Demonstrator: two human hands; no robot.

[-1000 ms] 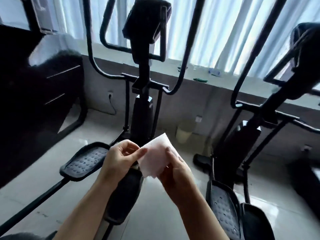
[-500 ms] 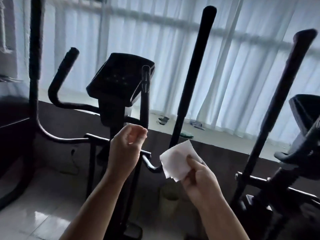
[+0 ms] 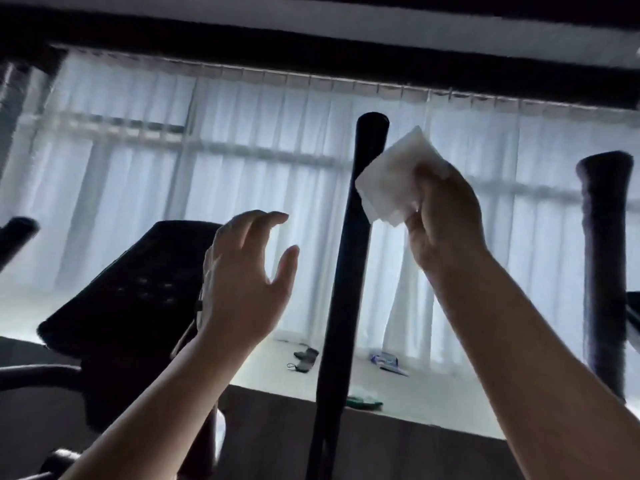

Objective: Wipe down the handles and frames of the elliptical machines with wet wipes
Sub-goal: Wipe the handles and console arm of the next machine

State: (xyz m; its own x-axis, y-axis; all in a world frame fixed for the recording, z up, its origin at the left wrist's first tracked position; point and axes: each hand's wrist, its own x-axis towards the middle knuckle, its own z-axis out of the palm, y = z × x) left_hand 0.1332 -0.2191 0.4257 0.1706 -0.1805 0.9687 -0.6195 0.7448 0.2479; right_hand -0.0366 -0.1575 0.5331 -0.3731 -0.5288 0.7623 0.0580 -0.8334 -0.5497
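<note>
A tall black elliptical handle (image 3: 349, 258) rises through the middle of the view, its rounded top near the curtain. My right hand (image 3: 446, 220) pinches a folded white wet wipe (image 3: 398, 178) just to the right of the handle's upper part, and the wipe's left corner overlaps the handle. My left hand (image 3: 247, 271) is raised left of the handle with fingers spread and relaxed, holding nothing and apart from the bar. The machine's dark console (image 3: 128, 289) sits lower left.
A second black handle (image 3: 604, 271) of the neighbouring machine stands at the far right. Another handle tip (image 3: 17, 233) shows at the left edge. White curtains (image 3: 173, 168) fill the background. Small items (image 3: 304, 356) lie on the window ledge (image 3: 433, 393) behind.
The view has tilted up from the pedals to the handle tops. My left hand let go of the wipe and opened. My right hand lifted the wipe up beside the handle's top.
</note>
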